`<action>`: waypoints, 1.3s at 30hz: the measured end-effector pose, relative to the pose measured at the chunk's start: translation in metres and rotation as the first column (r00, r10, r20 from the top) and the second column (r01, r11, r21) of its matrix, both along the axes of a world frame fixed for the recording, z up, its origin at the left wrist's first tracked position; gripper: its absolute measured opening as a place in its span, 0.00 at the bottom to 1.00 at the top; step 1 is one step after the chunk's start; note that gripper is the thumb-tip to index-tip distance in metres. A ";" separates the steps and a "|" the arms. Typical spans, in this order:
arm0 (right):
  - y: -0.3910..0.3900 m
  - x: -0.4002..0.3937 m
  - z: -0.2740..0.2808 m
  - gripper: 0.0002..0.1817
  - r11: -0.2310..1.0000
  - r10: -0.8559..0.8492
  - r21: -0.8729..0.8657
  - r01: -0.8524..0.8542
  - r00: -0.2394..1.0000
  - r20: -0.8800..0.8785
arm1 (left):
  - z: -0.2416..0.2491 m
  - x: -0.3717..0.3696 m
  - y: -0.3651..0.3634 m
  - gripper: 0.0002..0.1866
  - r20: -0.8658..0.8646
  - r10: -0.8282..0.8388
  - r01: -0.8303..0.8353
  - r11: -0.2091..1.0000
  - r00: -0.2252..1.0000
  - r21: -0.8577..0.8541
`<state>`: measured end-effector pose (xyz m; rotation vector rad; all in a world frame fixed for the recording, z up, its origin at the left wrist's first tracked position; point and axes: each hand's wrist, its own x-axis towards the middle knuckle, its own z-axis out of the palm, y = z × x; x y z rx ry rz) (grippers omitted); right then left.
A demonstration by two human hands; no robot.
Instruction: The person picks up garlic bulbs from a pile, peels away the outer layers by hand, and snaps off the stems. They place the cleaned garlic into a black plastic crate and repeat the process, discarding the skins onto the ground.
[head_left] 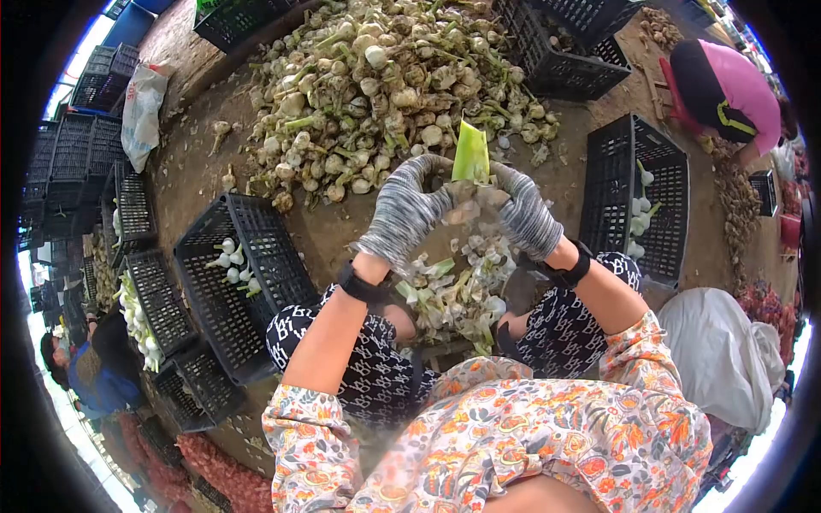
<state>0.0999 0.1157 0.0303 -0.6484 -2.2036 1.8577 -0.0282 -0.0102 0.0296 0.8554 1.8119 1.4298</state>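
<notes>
Both my hands wear grey knitted gloves and meet in front of me around one garlic bulb (pixel 463 205), whose cut green stalk (pixel 471 154) points up and away. My left hand (pixel 409 209) has its fingers curled on the bulb's left side. On the right side, my right hand (pixel 523 209) holds it with bent fingers. The bulb is partly hidden by fingers and blurred skins. Below the hands, peeled skins and leaf scraps (pixel 462 295) lie on the ground between my knees. Beyond them is a big pile of untrimmed garlic (pixel 376 94).
Black crates with cleaned garlic stand left (pixel 248 282) and right (pixel 637 197) of me. More crates (pixel 564 56) are behind the pile. A person in pink (pixel 744 94) bends at the upper right; another person (pixel 98 368) is at the far left. A white sack (pixel 718 355) lies at right.
</notes>
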 end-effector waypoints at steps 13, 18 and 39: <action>0.025 -0.004 0.010 0.08 0.666 -0.141 -0.744 0.053 0.988 -0.056 | 0.013 -0.005 -0.014 0.21 0.510 -0.038 -0.006 0.996 0.859 0.085; 0.035 -0.003 0.010 0.07 -0.007 -0.105 -0.976 0.218 0.970 0.218 | 0.008 -0.010 -0.014 0.17 0.418 -0.270 0.108 0.922 0.867 0.371; -0.004 -0.008 0.007 0.20 0.705 0.055 0.691 -0.164 0.983 0.177 | -0.020 -0.015 -0.016 0.10 0.818 0.379 -0.574 0.816 0.432 -0.075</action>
